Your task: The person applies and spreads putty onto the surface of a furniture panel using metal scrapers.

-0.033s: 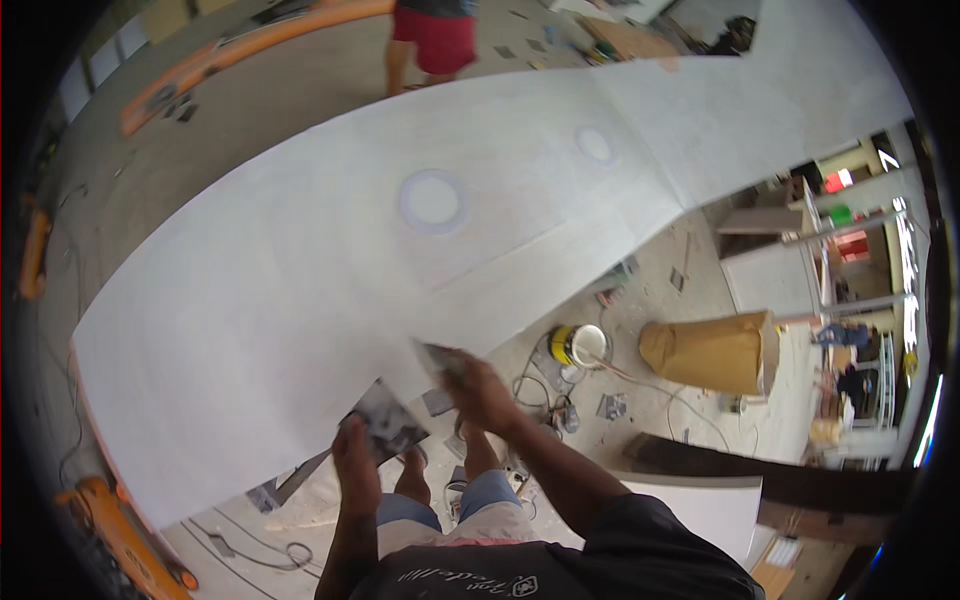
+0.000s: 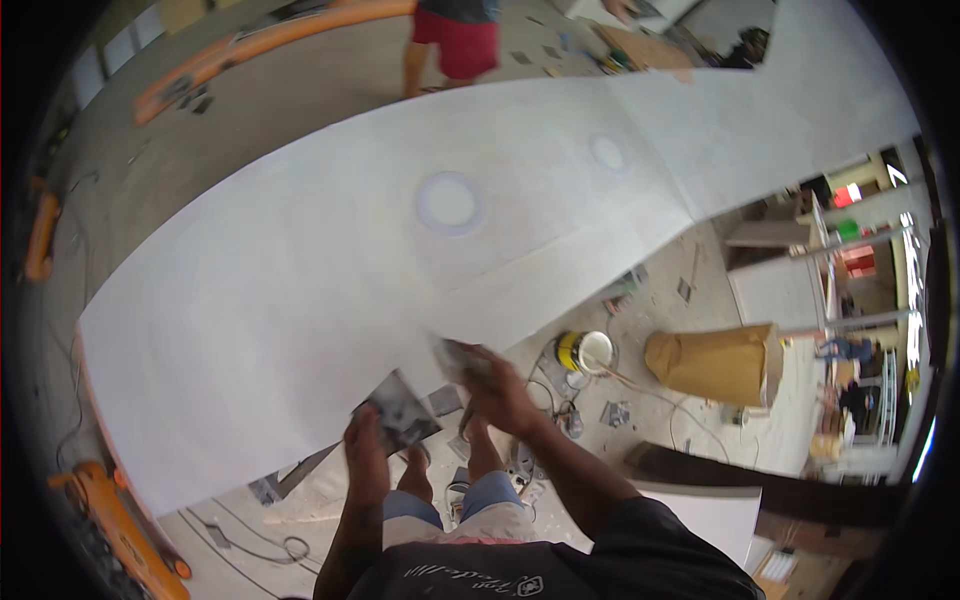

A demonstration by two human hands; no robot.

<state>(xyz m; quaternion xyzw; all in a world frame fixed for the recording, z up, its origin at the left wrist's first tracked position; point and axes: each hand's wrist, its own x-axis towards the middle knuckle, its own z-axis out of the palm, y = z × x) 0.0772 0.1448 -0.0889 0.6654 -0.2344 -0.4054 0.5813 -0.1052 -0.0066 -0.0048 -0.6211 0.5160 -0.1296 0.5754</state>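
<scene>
In front of me lies a long, smooth white panel point(image 2: 330, 270) with a curved far edge and two pale ringed circles on it. My left hand point(image 2: 366, 445) grips the edge of a flat, dark grey square plate point(image 2: 402, 412) with pale smears, held tilted at the panel's near edge. Just right of it, my right hand point(image 2: 503, 398) is closed around a flat grey blade-like tool point(image 2: 453, 357), blurred by motion. The tool's tip is over the near part of the panel; whether it touches the surface cannot be made out.
On the floor to the right stand a yellow-and-black bucket point(image 2: 572, 352) and a large brown paper bag point(image 2: 705, 364), with cables and scraps around. Orange equipment point(image 2: 125, 530) stands at the lower left. A person in red shorts point(image 2: 455, 45) is beyond the panel.
The whole view has shifted slightly, so the panel sits a little further right and lower. Both hands keep their holds, and the square plate has risen slightly. Another person's hand appears at the top right.
</scene>
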